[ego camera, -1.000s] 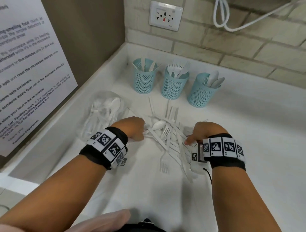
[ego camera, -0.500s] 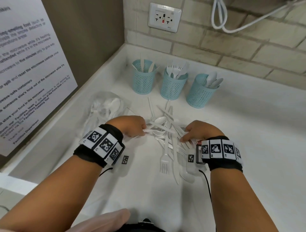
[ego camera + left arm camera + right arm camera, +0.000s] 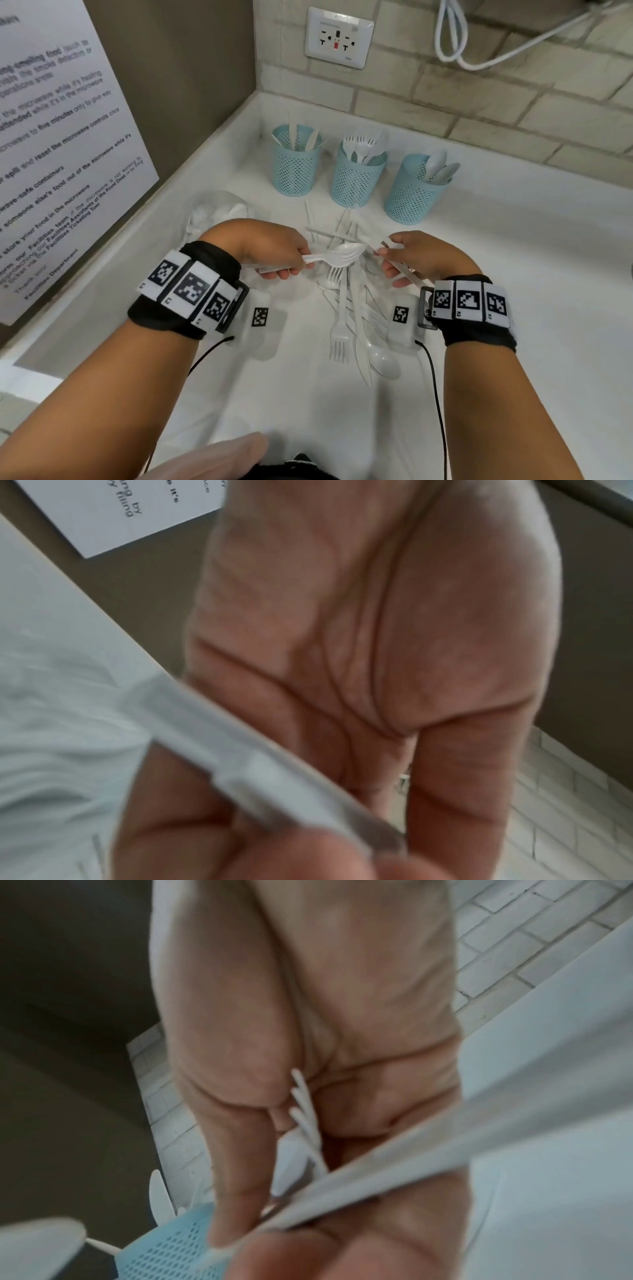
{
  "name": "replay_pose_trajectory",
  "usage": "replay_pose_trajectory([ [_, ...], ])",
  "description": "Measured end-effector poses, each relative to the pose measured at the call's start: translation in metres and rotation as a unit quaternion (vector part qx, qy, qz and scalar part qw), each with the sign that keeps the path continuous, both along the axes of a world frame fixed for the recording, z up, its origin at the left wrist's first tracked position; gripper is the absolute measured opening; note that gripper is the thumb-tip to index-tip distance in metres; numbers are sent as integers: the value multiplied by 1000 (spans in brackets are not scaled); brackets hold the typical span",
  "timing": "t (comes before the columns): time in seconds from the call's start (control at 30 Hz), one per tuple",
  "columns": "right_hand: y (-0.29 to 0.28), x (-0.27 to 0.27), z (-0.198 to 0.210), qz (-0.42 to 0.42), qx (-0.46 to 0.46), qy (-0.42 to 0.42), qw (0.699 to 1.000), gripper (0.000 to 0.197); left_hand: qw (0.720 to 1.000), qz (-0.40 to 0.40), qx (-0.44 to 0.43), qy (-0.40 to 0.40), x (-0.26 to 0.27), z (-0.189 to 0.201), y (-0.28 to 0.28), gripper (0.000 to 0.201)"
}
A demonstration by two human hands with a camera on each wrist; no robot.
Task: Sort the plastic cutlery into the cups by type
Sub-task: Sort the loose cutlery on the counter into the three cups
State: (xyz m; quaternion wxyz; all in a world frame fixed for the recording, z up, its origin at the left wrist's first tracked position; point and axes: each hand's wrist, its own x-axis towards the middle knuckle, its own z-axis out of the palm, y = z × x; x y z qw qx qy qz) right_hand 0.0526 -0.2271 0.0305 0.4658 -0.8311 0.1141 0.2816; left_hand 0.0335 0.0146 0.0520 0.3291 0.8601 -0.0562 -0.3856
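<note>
- Head view: left hand [image 3: 274,251] has its grip closed round the handle of a white spoon [image 3: 344,255], bowl pointing toward the right hand [image 3: 416,258]. That hand's grip pinches a thin white handle [image 3: 402,269]; which utensil it belongs to cannot be told from this angle. Below and between both grips lies the unsorted pile [image 3: 349,308] on the desk [image 3: 513,274]. Beyond the grips stand three mesh cups: knife cup [image 3: 295,168], fork cup [image 3: 356,178], spoon cup [image 3: 412,192], each already holding its type, so one piece per hand probably serves two deliveries at once.
- Left wrist view: fingers [image 3: 178,826] curl over a flat white handle [image 3: 260,772] crossing the palm, a grasp near the end that leaves the bowl free for dropping.
- Right wrist view: fork tines [image 3: 303,1104] show against the palm, with a blurred handle [image 3: 411,1161] crossing before the thumb [image 3: 325,1256]; a blue cup [image 3: 171,1245] sits past the grip.
</note>
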Motion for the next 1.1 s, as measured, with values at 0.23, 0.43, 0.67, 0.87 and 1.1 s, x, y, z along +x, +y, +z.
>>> replay_pose_trajectory([
  [0.23,1,3,-4,-42,107,-46,992,21,981,97,-170,-9,3,-3,-7,13],
  [0.43,15,7,-2,-94,246,-60,963,14,948,185,-256,49,5,-24,-29,5],
  [0.67,45,11,-8,-144,339,-66,927,27,937,155,-310,41,4,-33,-44,20],
  [0.87,62,8,-20,-95,195,-105,971,25,905,176,-386,32,2,-36,-46,25],
  [1.1,71,3,-26,-61,135,-115,982,29,895,199,-398,-26,3,-43,-48,19],
])
